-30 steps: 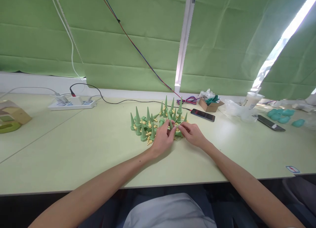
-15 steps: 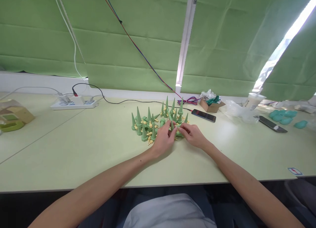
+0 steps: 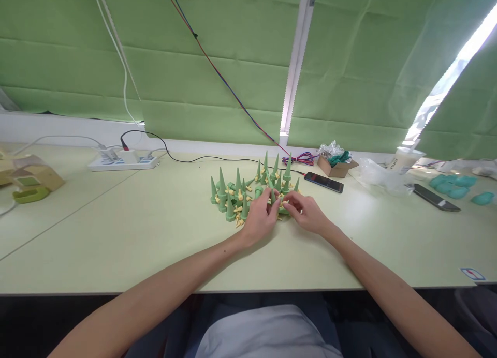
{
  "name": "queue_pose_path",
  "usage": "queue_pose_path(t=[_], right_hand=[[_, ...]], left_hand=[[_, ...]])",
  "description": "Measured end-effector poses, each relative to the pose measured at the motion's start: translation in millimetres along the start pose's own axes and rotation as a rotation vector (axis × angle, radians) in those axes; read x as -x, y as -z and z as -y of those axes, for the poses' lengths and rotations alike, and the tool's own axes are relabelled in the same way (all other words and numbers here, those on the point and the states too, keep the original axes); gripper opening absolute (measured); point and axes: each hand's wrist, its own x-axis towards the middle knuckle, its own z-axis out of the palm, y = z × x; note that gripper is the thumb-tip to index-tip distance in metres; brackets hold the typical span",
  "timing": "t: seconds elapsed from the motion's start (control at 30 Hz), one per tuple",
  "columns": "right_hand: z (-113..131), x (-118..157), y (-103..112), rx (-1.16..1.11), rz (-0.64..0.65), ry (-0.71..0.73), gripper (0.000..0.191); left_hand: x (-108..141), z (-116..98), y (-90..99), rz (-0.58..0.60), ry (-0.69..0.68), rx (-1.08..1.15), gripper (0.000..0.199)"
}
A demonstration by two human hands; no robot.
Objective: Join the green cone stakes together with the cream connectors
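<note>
My left hand (image 3: 262, 215) is closed around a green cone (image 3: 273, 196), which points upward between the thumb and fingers. My right hand (image 3: 306, 212) is close beside it, thumb and index finger pinched at a small yellow piece (image 3: 283, 204) by the cone's lower part. The fingers hide much of this contact. Around both hands stand several pointed green cones with wider bases, such as a tall cone (image 3: 221, 190) on the left. Small yellow pieces (image 3: 239, 222) lie among them and on some of them; their exact shape is too small to tell.
Behind the cones lie a phone (image 3: 323, 182) on a black cable and a small cardboard box (image 3: 337, 166). Farther right are a plastic bag (image 3: 382, 177), a cup (image 3: 404, 160), a dark flat device (image 3: 435, 197) and teal pieces (image 3: 458, 184). A power strip (image 3: 124, 164) sits back left.
The view has shifted slightly, so the table things appear a little farther right. My right fingertips have drawn slightly away from the left hand; the left hand keeps its hold on the cone.
</note>
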Motion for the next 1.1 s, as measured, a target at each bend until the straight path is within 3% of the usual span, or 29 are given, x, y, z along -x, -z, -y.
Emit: queue_pose_path(t=[0.27,0.57,0.83,1.1], right_hand=[[-3.4,-0.7,0.4,0.016,0.015,0.003,0.022],[-5.8,-0.3,0.9,0.088,0.008,0.03,0.04],[-1.5,1.6,1.6,0.01,0.024,-0.008,0.024],[-2.0,0.0,0.5,0.027,0.02,0.008,0.024]], left_hand=[[1.1,-2.4,-0.4,0.021,0.015,-0.006,0.015],[2.9,-2.5,-3.0,0.037,-0.012,-0.022,0.016],[1.7,-2.2,-1.6,0.009,-0.012,-0.005,0.013],[1.5,-2.9,-0.7,0.025,0.002,-0.01,0.015]])
